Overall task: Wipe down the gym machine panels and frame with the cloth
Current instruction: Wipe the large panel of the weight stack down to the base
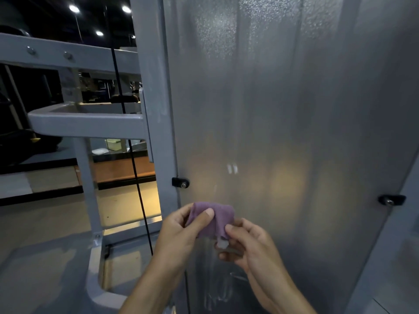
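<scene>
cloth (213, 219) bunched small, pinched by left hand (181, 232) and right hand (247, 243)
small wad may miss much of the panel (283, 121).

Soft purple cloth (213, 219); frosted, translucent panel (283, 109); smooth grey-painted metal frame (152, 64).

Frosted panel (283, 109) blocks ahead; open gaps left between grey frame (154, 87) bars, black cable (136, 177) crossing.
</scene>
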The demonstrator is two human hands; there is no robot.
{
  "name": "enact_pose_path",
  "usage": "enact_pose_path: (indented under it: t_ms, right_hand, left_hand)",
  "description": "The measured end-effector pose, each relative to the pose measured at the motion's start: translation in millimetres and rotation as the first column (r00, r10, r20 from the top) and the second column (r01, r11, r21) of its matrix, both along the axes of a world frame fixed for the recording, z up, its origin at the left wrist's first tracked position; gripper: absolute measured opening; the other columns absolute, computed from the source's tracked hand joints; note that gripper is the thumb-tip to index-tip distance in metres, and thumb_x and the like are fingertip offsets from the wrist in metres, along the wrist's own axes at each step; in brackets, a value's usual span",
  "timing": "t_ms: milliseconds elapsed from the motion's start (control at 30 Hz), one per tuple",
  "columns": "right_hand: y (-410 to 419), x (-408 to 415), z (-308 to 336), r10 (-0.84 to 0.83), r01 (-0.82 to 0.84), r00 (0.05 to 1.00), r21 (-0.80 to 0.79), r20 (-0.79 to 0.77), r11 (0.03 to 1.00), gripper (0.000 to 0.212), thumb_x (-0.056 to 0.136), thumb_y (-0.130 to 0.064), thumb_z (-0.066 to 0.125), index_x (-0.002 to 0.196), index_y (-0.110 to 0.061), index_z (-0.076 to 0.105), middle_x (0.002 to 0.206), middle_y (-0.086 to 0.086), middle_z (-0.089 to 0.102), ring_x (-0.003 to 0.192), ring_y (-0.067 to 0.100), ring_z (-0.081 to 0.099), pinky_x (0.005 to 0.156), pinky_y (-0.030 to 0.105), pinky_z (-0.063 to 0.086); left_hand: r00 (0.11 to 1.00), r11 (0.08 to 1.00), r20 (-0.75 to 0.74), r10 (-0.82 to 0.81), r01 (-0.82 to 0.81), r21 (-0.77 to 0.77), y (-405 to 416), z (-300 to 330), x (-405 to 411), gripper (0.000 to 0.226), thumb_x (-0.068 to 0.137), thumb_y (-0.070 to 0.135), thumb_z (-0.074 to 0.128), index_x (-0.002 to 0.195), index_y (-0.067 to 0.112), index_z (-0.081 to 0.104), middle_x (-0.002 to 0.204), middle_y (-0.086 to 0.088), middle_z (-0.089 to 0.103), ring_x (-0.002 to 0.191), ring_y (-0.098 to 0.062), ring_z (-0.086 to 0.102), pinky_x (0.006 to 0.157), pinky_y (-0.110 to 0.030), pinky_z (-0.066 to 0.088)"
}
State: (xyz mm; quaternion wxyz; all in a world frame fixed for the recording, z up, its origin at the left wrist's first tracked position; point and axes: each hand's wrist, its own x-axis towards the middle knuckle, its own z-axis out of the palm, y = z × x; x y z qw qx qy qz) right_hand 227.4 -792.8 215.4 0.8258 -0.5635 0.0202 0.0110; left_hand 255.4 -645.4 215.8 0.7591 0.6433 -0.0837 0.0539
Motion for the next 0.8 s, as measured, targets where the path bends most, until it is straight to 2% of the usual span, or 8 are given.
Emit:
enact_pose_path:
  t_ms: [167,267,333,433,533,667,733,800]
  right_hand:
    - [3,8,-2,-0.030,0.033,0.999,0.202,-0.015,0.979,0.013,0.094,0.001,0.059,0.091,-0.007,0.069,0.085,0.022,0.073,0.071,0.025,0.067,0.061,0.030,0.054]
    - [4,9,-1,0.015,-0.013,1.000,0.213,-0.006,0.977,0.010,0.087,-0.005,0.064,0.096,-0.006,0.068,0.086,0.020,0.075,0.065,0.025,0.069,0.062,0.033,0.051]
    - [3,10,-1,0.012,-0.013,1.000,0.170,0.005,0.985,0.013,0.090,-0.008,0.062,0.102,-0.005,0.068,0.091,0.018,0.078,0.062,0.022,0.071,0.063,0.032,0.048]
    - [-3,11,-5,-0.056,0.052,0.997,0.081,0.055,0.995,0.010,0.098,-0.004,0.057,0.102,-0.003,0.066,0.093,0.016,0.078,0.061,0.021,0.069,0.061,0.030,0.047]
    - [-11,16,-9,-0.173,0.178,0.971,-0.018,0.167,0.984,0.010,0.098,0.000,0.058,0.095,-0.005,0.066,0.086,0.015,0.077,0.058,0.019,0.067,0.057,0.025,0.048]
    - [-26,26,-20,-0.338,0.414,0.872,-0.164,0.354,0.895,0.023,0.096,0.000,0.064,0.090,-0.021,0.069,0.080,0.005,0.076,0.061,0.014,0.069,0.059,0.016,0.050]
    - [-31,28,-23,-0.409,0.574,0.776,-0.269,0.480,0.773,0.026,0.096,-0.009,0.068,0.092,-0.034,0.068,0.082,-0.006,0.074,0.071,0.010,0.070,0.066,0.015,0.051]
    - [-36,27,-21,-0.413,0.740,0.612,-0.306,0.674,0.598,0.017,0.095,-0.019,0.064,0.098,-0.035,0.067,0.095,-0.011,0.070,0.086,0.012,0.068,0.079,0.018,0.050]
  left_hand:
    - [0.990,0.951,-0.120,-0.079,0.038,-0.308,-22,-5,-3,0.050,0.073,0.025,0.090,0.112,0.000,0.073,0.108,-0.022,0.073,0.092,-0.031,0.065,0.081,-0.036,0.049]
    - [0.993,0.935,-0.075,0.087,-0.108,-0.338,-26,4,-6,0.040,0.077,0.020,0.078,0.113,0.003,0.072,0.107,-0.020,0.076,0.092,-0.024,0.071,0.077,-0.030,0.054]
    - [0.973,0.938,0.051,0.227,-0.205,-0.281,-14,20,-5,0.037,0.078,0.026,0.071,0.113,0.015,0.072,0.106,-0.010,0.078,0.098,-0.020,0.073,0.075,-0.025,0.056]
    - [0.849,0.902,0.331,0.412,-0.431,-0.017,18,53,3,0.022,0.092,0.023,0.070,0.111,0.034,0.068,0.100,0.006,0.076,0.097,-0.010,0.072,0.074,-0.026,0.056]
    - [0.655,0.666,0.636,0.408,-0.690,0.284,45,99,23,0.011,0.095,0.033,0.072,0.103,0.033,0.064,0.091,0.012,0.070,0.086,-0.011,0.067,0.075,-0.039,0.059]
    - [0.417,0.366,0.887,0.197,-0.871,0.328,52,163,51,0.022,0.092,0.028,0.077,0.110,0.021,0.068,0.101,0.006,0.060,0.082,-0.006,0.053,0.070,-0.012,0.045]
    - [0.372,0.306,0.923,0.101,-0.894,0.327,46,173,57,0.022,0.090,0.023,0.079,0.109,0.016,0.071,0.102,0.007,0.056,0.086,-0.005,0.051,0.072,-0.007,0.038]
    - [0.361,0.291,0.932,0.018,-0.894,0.341,38,162,59,0.021,0.086,0.017,0.080,0.105,0.015,0.073,0.100,0.008,0.053,0.087,-0.006,0.049,0.074,-0.011,0.040]
